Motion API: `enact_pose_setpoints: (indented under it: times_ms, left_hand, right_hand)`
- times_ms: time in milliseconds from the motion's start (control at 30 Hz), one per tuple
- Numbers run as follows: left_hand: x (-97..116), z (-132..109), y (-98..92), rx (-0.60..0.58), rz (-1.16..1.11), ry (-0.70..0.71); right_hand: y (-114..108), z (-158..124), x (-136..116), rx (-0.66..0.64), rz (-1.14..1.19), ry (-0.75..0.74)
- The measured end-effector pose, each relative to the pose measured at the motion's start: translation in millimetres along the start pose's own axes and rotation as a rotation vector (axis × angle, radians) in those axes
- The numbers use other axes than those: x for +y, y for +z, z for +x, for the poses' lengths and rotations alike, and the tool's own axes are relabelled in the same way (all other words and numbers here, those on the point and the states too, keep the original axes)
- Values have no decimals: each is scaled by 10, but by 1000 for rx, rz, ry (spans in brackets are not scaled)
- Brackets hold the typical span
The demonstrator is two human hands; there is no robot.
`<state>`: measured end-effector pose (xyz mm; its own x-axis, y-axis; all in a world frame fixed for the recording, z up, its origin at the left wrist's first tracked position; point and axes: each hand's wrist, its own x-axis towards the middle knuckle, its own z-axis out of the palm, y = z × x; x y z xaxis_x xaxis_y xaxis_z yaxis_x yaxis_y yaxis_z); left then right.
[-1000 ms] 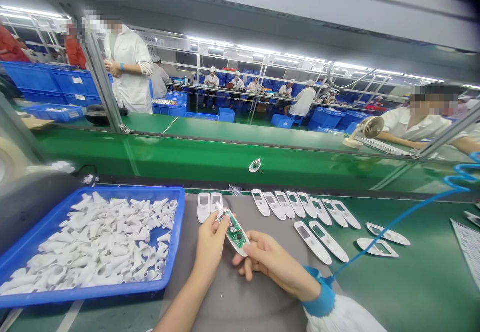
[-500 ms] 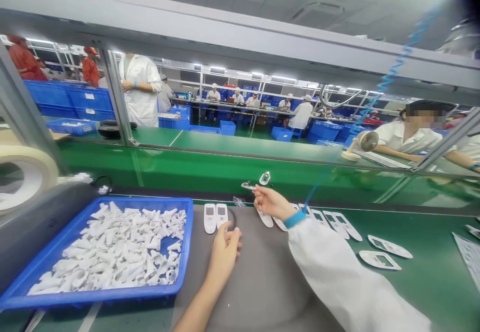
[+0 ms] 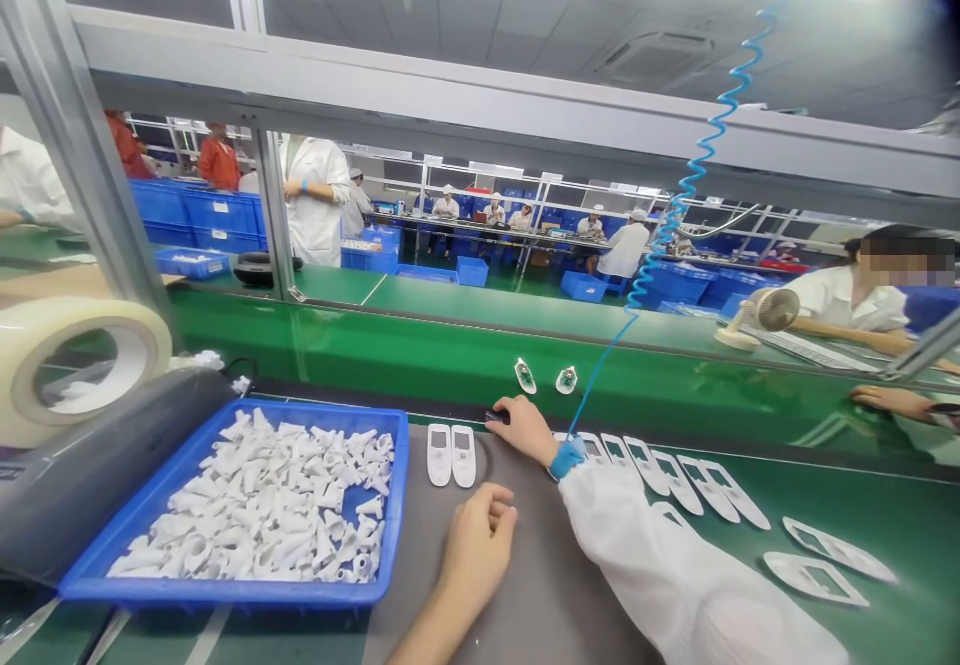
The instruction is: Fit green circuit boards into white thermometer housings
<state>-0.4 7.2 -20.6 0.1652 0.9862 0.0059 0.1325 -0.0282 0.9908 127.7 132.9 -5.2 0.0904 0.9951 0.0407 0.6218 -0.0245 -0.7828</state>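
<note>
Small dark part point(image 3: 496, 416) | at far edge of gray mat point(image 3: 540, 585) | under right hand point(image 3: 526, 429), fingers together over it, grip unclear | left hand point(image 3: 480, 535) on mat, fingers loosely curled, empty, near white casings point(image 3: 439, 455)

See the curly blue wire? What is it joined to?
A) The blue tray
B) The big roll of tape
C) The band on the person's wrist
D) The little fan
C. The curly blue wire runs down to the blue band on the wrist of the right hand.
</note>
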Motion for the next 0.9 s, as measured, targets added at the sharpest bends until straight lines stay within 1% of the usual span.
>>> enact_pose_setpoints:
  times_ms: [100, 200, 300, 400, 533, 600, 667, 800, 900]
  left_hand:
    - [-27, 27, -9, -8, 17, -9]
    - [-37, 51, -20, -13, 27, -17]
    - [-22, 56, -27, -17, 26, -18]
    - [-4, 66, -26, -15, 10, -29]
    - [-2, 83, -11, 44, -24, -53]
    - [2, 73, 1, 75, -21, -50]
    - [23, 48, 6, 80, 10, -23]
    - [111, 6, -51, 90, 150, 98]
    - [158, 39, -168, 173, 279, 184]
  right_hand:
    - [86, -138, 7, 38, -124, -131]
    - [132, -209, -29, 61, -185, -206]
    - [91, -285, -104, 53, -193, -246]
    - [-15, -444, -169, 15, -150, -265]
    - [-124, -783, -170, -27, -46, -257]
    - [-126, -953, -135, -42, -8, -236]
    - [-100, -1084, -91, -53, 63, -202]
    - [-47, -1182, -12, -112, 277, -149]
    - [-41, -1174, 20, -102, 342, -112]
